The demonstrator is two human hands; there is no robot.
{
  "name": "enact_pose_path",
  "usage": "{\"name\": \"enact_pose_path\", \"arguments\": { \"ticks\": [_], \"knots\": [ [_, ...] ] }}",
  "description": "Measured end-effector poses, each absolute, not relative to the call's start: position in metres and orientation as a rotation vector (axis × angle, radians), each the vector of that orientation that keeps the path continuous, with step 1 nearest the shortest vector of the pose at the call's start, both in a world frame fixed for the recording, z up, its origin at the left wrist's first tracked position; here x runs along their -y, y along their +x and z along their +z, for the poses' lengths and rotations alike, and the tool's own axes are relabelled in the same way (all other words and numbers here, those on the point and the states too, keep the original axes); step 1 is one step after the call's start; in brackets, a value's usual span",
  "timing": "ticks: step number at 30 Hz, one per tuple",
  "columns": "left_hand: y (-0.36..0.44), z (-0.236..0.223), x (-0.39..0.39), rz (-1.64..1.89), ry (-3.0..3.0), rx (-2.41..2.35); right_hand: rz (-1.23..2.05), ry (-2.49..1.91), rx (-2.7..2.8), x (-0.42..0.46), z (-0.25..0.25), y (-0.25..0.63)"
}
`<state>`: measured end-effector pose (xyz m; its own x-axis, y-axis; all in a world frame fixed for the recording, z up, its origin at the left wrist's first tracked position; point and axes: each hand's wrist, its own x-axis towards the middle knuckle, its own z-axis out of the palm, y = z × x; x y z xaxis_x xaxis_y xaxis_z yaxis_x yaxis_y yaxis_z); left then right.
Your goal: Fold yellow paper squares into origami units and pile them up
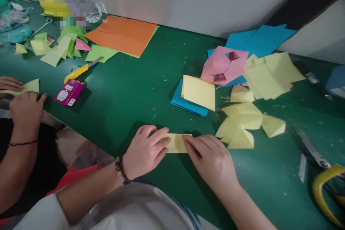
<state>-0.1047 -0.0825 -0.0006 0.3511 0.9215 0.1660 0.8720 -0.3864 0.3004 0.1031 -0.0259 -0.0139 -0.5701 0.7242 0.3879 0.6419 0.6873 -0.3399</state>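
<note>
A narrow strip of folded pale yellow paper [175, 143] lies flat on the green worktop [129, 97], near its front edge, and is held between the person's two hands. The left hand [144, 152] is laid over the strip's left end, and the right hand [210, 158] over its right end. Both are relaxed rather than clenched, with the fingers extended and pressed on the paper from above. Whether the strip is also pinched from beneath by the thumbs cannot be told.

The step in hand is judged to be the pressing of a fold along the strip. Even pressure along the crease seems called for, with the ends kept aligned.

Just to the right of the strip, folded yellow paper pieces [238, 125] are scattered. Beyond them lie a square yellow paper sheet [198, 93] on a blue paper stack [185, 105] and a pink folded paper form [223, 65]. A yellow-handled pair of scissors [323, 183] lies at the lower right. A yellow utility knife [77, 72] and a magenta box [70, 92] are placed towards the left. Further left, a pale yellow paper piece [31, 87] is held by a co-worker's hand [27, 113].
</note>
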Motion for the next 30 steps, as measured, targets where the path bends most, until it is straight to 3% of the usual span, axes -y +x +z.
{"name": "enact_pose_path", "arguments": {
  "ticks": [9, 13, 16, 23, 30],
  "knots": [
    [-0.105, 0.001, 0.082, 0.386, 2.559, -1.620, 0.365, -1.247, 2.270, 0.041, 0.016, 0.115],
    [-0.104, -0.001, 0.083, 0.420, 2.560, -1.632, 1.156, -1.300, 2.078, 0.087, 0.029, 0.105],
    [-0.104, -0.002, 0.083, 0.446, 2.542, -1.639, 1.429, -1.310, 1.995, 0.115, 0.019, 0.090],
    [-0.104, -0.001, 0.083, 0.446, 2.533, -1.635, 1.455, -1.401, 1.884, 0.122, 0.000, 0.085],
    [-0.104, -0.002, 0.083, 0.449, 2.525, -1.616, 1.274, -1.537, 1.679, 0.118, 0.001, 0.113]
  ]
}}
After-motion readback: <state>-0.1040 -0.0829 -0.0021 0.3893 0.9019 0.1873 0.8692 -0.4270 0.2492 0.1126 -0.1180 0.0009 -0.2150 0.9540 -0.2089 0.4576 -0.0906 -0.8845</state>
